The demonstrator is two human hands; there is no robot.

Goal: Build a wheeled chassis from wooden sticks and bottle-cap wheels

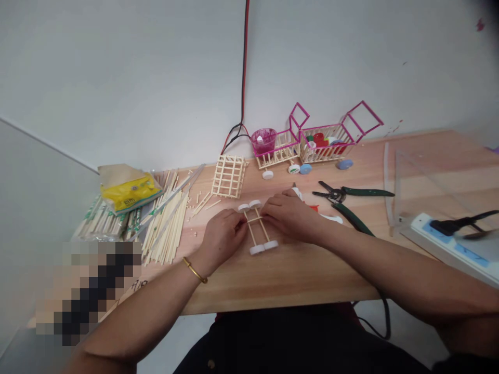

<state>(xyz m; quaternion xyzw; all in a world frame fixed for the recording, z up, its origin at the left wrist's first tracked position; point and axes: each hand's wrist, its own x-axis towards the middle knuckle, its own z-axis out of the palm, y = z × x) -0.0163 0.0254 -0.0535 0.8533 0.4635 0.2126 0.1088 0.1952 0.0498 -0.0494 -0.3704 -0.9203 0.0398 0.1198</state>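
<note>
Between my hands lies a small wheeled frame [266, 231]: two parallel wooden sticks with white bottle-cap wheels [258, 250] at their ends. Across the two sticks runs a short wooden stick [255, 219]. My left hand [224, 234] is closed, its fingertips pinching the left end of this cross stick. At the right end, the curled fingers of my right hand [286, 214] hold the same stick, their tips partly hidden. A glue gun [297, 193], white and orange, lies behind and partly under my right hand.
Wire strippers [339, 193] with green handles lie to the right, near a power strip [448, 244]. Two stick carts [325, 143] stand by the wall, a cup [264, 141] in one. A stick lattice [229, 176], loose sticks [167, 228] and a yellow packet [128, 192] are at left.
</note>
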